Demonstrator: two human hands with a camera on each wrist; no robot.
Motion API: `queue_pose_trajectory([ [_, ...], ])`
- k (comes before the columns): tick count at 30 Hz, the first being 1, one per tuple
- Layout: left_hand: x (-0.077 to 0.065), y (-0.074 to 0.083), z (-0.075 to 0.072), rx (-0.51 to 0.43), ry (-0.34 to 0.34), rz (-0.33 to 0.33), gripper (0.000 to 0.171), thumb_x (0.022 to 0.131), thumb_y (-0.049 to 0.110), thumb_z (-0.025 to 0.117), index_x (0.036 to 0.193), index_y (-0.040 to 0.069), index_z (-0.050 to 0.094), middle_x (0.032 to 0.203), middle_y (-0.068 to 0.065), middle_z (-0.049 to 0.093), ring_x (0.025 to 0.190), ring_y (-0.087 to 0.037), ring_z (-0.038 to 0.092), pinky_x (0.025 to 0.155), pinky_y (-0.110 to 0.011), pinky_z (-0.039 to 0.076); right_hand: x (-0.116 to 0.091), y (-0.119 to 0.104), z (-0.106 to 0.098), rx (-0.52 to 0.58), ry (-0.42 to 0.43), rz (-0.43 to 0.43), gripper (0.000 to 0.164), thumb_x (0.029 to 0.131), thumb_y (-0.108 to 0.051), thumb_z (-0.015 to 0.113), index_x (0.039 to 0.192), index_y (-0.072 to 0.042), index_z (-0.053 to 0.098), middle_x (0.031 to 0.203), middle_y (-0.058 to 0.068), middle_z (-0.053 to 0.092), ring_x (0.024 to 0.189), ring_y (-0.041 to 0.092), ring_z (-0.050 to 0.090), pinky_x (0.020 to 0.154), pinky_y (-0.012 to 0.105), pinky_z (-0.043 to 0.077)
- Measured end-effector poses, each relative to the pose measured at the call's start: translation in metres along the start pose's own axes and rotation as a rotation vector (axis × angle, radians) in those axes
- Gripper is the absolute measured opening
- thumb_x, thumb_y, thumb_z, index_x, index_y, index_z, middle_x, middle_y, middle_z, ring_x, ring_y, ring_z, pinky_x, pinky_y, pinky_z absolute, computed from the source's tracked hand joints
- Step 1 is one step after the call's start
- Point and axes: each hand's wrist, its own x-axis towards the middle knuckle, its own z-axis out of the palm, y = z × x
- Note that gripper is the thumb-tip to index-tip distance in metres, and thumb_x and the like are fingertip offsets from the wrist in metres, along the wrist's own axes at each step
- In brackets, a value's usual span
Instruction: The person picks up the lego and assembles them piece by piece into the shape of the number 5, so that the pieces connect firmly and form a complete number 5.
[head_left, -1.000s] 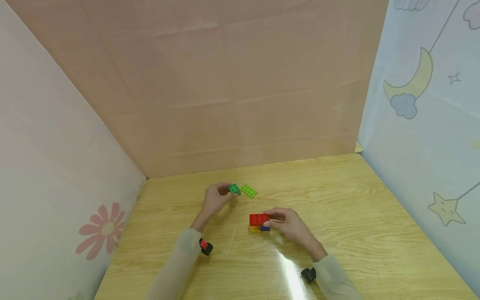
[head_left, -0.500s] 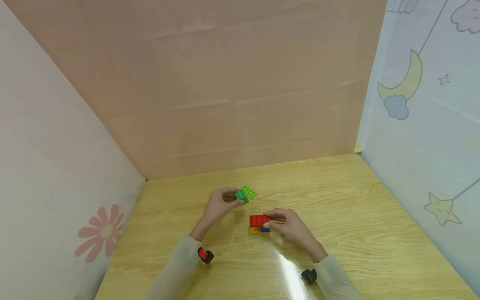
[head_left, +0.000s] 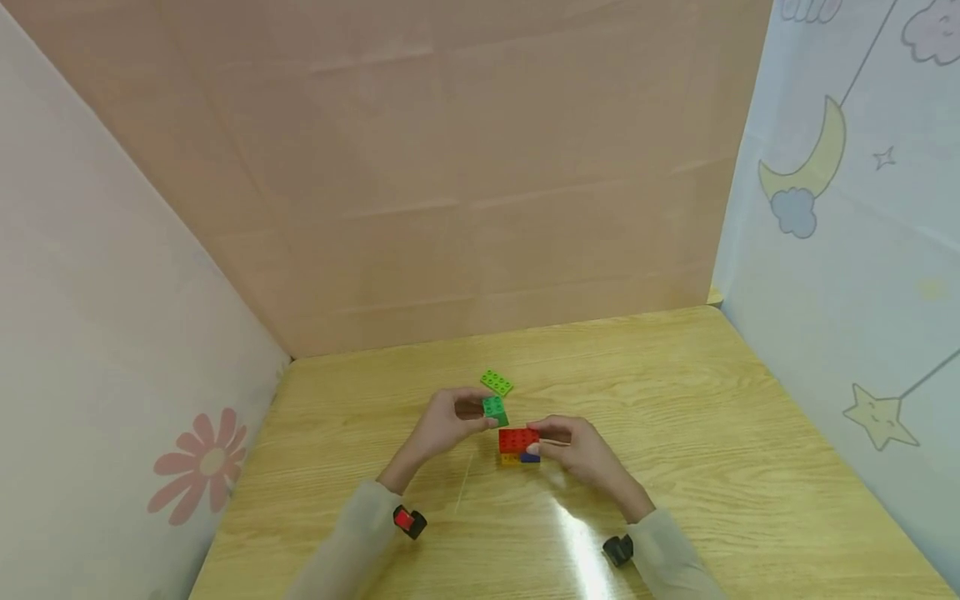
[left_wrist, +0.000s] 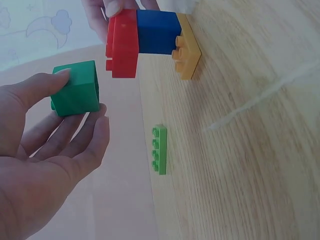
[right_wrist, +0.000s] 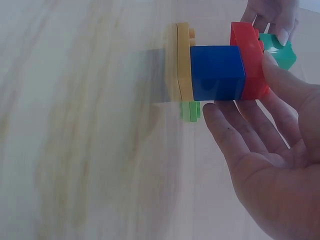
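My left hand (head_left: 442, 423) pinches a green toy brick (left_wrist: 77, 89) between thumb and fingers, held in the air just behind and left of a small stack. That stack has a red brick (head_left: 517, 440) on top, a blue brick (right_wrist: 217, 73) under its right part, and a thin orange-yellow plate brick (left_wrist: 188, 50) at the bottom on the table. With thumb and fingers, my right hand (head_left: 581, 450) grips the red brick's right end. The green brick is apart from the red one in the left wrist view.
A flat lime-green plate brick (head_left: 497, 382) lies on the wooden table (head_left: 637, 375) behind the hands. A beige cloth wall (head_left: 465, 183) closes the back, with printed panels at left and right. A pale line (head_left: 463, 483) marks the table in front.
My left hand has carried the green brick rightward and toward me, from beside the lime-green plate brick to near the red brick. My right hand has stayed on the stack.
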Motion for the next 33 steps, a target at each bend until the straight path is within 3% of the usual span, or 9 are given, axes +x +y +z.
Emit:
queue_pose_trajectory([
  [7,-0.002,0.004,0.005,0.015,-0.046,0.037,0.035,0.093,0.023,0.083,0.126,0.02,0.075,0.118,-0.005,0.078,0.108,-0.023,0.076,0.091,-0.031,0.063,0.002,-0.002,-0.001,-0.01,0.004,-0.012,0.037,0.098,-0.022,0.076,0.13,-0.004,0.072,0.131,0.019,0.072,0.122,0.039,0.071,0.098,0.033,0.061],
  [18,-0.005,0.004,0.009,0.061,-0.075,0.067,0.037,0.095,0.023,0.08,0.13,0.015,0.073,0.123,-0.005,0.077,0.11,-0.022,0.075,0.098,-0.04,0.062,0.003,-0.001,-0.001,0.002,0.004,-0.002,0.039,0.098,-0.023,0.076,0.13,-0.003,0.072,0.13,0.02,0.072,0.122,0.039,0.071,0.095,0.031,0.062],
  [24,-0.006,0.003,0.012,0.07,-0.092,0.073,0.035,0.096,0.022,0.079,0.13,0.014,0.073,0.121,-0.006,0.077,0.111,-0.021,0.075,0.097,-0.037,0.062,0.003,0.0,-0.002,0.006,-0.005,-0.002,0.039,0.098,-0.023,0.076,0.13,-0.002,0.071,0.13,0.02,0.072,0.123,0.04,0.07,0.096,0.033,0.062],
  [33,-0.01,0.006,0.018,0.172,-0.113,0.112,0.036,0.097,0.02,0.077,0.131,0.011,0.072,0.128,-0.006,0.075,0.114,-0.024,0.075,0.099,-0.038,0.061,0.0,0.002,-0.003,-0.015,-0.006,0.002,0.039,0.098,-0.026,0.075,0.131,-0.005,0.071,0.13,0.018,0.073,0.123,0.04,0.07,0.094,0.035,0.063],
])
